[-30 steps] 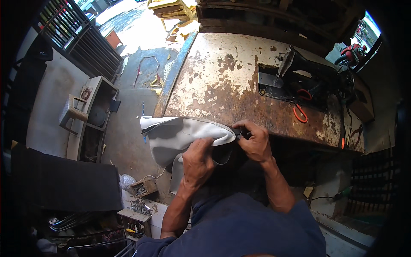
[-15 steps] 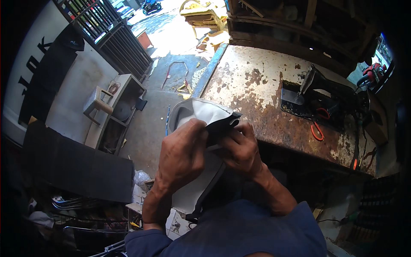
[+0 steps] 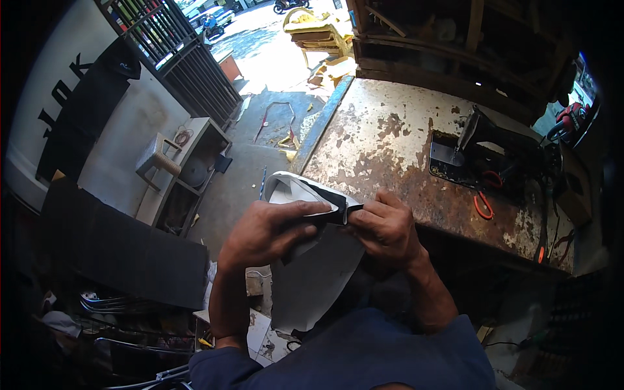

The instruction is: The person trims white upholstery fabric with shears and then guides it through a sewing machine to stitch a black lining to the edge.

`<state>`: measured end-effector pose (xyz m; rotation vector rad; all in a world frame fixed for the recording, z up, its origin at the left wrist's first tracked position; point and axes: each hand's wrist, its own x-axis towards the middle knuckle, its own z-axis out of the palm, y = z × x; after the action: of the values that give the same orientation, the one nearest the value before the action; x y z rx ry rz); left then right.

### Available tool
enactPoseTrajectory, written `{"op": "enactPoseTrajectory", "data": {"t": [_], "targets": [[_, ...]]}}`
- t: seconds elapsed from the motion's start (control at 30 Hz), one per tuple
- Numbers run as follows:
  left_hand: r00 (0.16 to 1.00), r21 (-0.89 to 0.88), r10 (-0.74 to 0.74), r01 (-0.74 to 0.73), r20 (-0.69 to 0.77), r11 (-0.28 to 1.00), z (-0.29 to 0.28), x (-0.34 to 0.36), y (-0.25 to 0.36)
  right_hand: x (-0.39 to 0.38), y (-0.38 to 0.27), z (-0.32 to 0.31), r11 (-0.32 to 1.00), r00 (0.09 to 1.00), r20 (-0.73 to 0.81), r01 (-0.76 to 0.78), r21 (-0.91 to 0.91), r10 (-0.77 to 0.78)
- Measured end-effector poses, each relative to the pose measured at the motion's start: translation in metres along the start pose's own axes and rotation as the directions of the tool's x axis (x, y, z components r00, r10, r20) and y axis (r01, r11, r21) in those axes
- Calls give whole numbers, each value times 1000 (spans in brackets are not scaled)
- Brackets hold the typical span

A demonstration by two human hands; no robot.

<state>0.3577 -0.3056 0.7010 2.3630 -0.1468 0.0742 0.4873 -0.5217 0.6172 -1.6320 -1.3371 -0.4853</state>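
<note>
A floppy piece of sheet material, perhaps vinyl seat cover, hangs in front of me, with black and grey-white faces. Its upper part is folded over, and the pale underside faces up beside a black strip. My left hand grips the folded part, the index finger stretched along the pale edge and the thumb below it. At the right corner, by a seam-like edge, my right hand pinches the material between thumb and curled fingers. The lower part drapes toward my lap.
A worn table with peeling paint stands ahead to the right, bearing a black sewing machine and an orange-handled tool. A low shelf unit with a woven stool is at the left. Dark sheets hang lower left.
My hands have moved apart, the left going left and its index finger straightening. The right hand has shifted right to the corner. The material has turned, showing more of its fold and grey face.
</note>
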Motion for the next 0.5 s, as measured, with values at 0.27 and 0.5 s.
{"op": "enactPoseTrajectory", "data": {"t": [0.27,0.5], "targets": [[995,-190,-90,80,-47,979,0,-3,-19,-2,-2,6,999,1000,-19,-9,32,9],[999,-99,-30,28,-20,995,-6,-7,-27,0,-4,14,1000,999,29,24,8,-24]]}}
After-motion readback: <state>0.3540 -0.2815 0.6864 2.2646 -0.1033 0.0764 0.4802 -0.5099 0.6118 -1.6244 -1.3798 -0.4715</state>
